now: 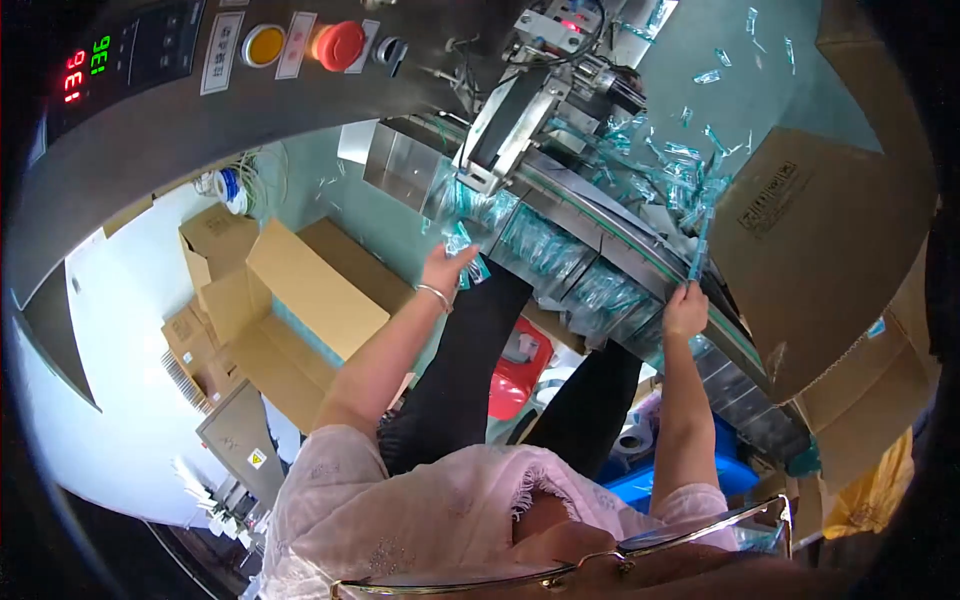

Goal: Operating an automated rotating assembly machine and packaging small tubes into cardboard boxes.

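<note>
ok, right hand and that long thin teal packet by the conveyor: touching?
Touching. The head view shows the right hand with fingers pinched around the lower end of the thin teal packet, which stands up from the grip.

Packets (560,255) crowd the conveyor (640,250); a cardboard box (820,250) blocks its right side, the machine chute (505,125) overhangs above; open space lies left.

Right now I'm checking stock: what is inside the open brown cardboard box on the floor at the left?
In the open brown cardboard box, only a light blue strip of contents shows along one edge. The flap covers the rest, so nothing more can be told.
</note>
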`<control>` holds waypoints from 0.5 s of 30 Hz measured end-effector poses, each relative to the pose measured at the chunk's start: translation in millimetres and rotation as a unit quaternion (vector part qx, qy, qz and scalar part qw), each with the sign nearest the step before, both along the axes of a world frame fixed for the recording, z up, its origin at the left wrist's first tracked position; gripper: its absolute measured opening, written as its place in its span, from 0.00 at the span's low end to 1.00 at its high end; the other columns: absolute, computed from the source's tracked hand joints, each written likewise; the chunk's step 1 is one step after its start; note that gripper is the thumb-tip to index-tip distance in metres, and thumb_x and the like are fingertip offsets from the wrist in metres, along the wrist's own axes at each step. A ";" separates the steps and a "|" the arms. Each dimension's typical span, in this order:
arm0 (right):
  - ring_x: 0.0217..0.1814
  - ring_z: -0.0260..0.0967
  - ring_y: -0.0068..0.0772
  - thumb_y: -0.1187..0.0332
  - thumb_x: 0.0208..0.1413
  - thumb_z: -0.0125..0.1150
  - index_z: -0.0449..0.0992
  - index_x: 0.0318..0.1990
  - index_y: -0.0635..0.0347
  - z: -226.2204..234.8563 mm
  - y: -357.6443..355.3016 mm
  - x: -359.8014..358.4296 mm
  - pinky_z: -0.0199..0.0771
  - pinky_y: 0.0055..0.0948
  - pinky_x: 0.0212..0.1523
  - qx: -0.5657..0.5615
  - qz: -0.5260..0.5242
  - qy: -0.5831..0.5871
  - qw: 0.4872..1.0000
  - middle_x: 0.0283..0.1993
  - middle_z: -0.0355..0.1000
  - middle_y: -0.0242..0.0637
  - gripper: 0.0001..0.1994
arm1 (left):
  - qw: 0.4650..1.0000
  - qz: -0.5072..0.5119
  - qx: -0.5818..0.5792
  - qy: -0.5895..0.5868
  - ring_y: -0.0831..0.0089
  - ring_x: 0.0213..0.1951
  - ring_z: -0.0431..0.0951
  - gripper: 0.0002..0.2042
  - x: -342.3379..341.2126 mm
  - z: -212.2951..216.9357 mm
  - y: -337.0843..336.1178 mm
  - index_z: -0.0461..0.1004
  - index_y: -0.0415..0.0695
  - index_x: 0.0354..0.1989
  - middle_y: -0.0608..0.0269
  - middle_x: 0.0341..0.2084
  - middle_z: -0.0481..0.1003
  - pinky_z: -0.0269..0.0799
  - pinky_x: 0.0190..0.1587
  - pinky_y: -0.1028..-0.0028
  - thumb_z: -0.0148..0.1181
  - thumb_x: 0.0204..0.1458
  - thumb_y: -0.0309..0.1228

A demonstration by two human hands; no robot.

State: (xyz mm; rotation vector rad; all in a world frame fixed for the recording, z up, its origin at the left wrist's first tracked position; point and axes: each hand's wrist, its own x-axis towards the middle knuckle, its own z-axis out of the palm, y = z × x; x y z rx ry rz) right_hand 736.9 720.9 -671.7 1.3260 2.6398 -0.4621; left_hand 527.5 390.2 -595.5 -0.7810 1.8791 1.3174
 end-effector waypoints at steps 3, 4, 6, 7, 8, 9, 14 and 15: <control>0.35 0.63 0.47 0.62 0.48 0.47 0.68 0.27 0.60 -3.6 0.4 2.5 0.64 0.42 0.31 0.004 0.005 -0.015 1.000 0.30 0.69 0.41 0.11 | 0.997 -0.024 -0.028 0.067 0.79 0.22 0.69 0.12 -14.9 -17.9 -7.2 0.70 0.42 0.28 0.70 0.20 0.71 0.66 0.26 0.76 0.65 0.38 0.34; 0.35 0.63 0.47 0.62 0.48 0.47 0.68 0.27 0.60 -4.1 1.5 5.3 0.64 0.42 0.31 0.011 0.003 -0.018 1.000 0.30 0.69 0.41 0.11 | 0.990 -0.082 -0.074 0.092 0.78 0.23 0.70 0.14 -22.2 -14.1 1.8 0.70 0.41 0.29 0.68 0.21 0.72 0.66 0.27 0.75 0.65 0.37 0.35; 0.34 0.63 0.47 0.62 0.47 0.46 0.68 0.27 0.60 -4.6 1.3 3.8 0.63 0.43 0.30 0.005 0.014 -0.019 1.000 0.29 0.68 0.42 0.11 | 0.976 -0.137 -0.119 0.124 0.77 0.23 0.71 0.15 -34.0 -14.5 9.2 0.70 0.40 0.29 0.66 0.21 0.73 0.67 0.28 0.74 0.66 0.36 0.35; 0.34 0.63 0.47 0.62 0.47 0.46 0.68 0.27 0.60 -4.7 1.5 4.4 0.63 0.43 0.30 0.010 0.014 -0.018 1.000 0.29 0.68 0.42 0.11 | 0.960 -0.188 -0.156 0.139 0.75 0.24 0.72 0.18 -37.0 -20.9 10.2 0.70 0.40 0.31 0.63 0.23 0.73 0.67 0.28 0.74 0.67 0.34 0.37; 0.34 0.63 0.47 0.62 0.47 0.46 0.68 0.27 0.60 -4.9 0.9 5.2 0.63 0.43 0.30 0.011 0.016 -0.012 1.000 0.29 0.68 0.42 0.11 | 0.939 -0.238 -0.193 0.154 0.73 0.25 0.72 0.21 -39.1 -28.5 8.9 0.69 0.39 0.32 0.61 0.24 0.74 0.68 0.29 0.73 0.67 0.32 0.39; 0.34 0.62 0.47 0.62 0.47 0.46 0.68 0.27 0.60 -5.0 -1.4 1.6 0.63 0.44 0.30 0.008 0.022 -0.001 1.000 0.29 0.68 0.42 0.11 | 0.914 -0.283 -0.236 0.171 0.71 0.26 0.73 0.23 -41.7 -33.6 2.1 0.69 0.39 0.33 0.59 0.25 0.74 0.68 0.30 0.72 0.68 0.31 0.41; 0.34 0.62 0.48 0.61 0.47 0.46 0.67 0.27 0.59 -5.1 0.9 3.9 0.62 0.45 0.29 0.010 0.015 -0.024 1.000 0.28 0.67 0.42 0.11 | 0.956 -0.203 -0.070 0.200 0.73 0.28 0.73 0.23 -29.2 -41.4 3.5 0.69 0.38 0.34 0.53 0.25 0.71 0.68 0.30 0.74 0.66 0.33 0.40; 0.33 0.62 0.48 0.61 0.47 0.46 0.67 0.27 0.59 -4.5 0.5 2.8 0.62 0.45 0.29 0.013 0.008 -0.020 1.000 0.28 0.67 0.42 0.11 | 0.956 -0.200 -0.072 0.202 0.73 0.28 0.73 0.23 -31.1 -46.6 -7.4 0.69 0.38 0.34 0.53 0.25 0.71 0.68 0.30 0.74 0.66 0.33 0.40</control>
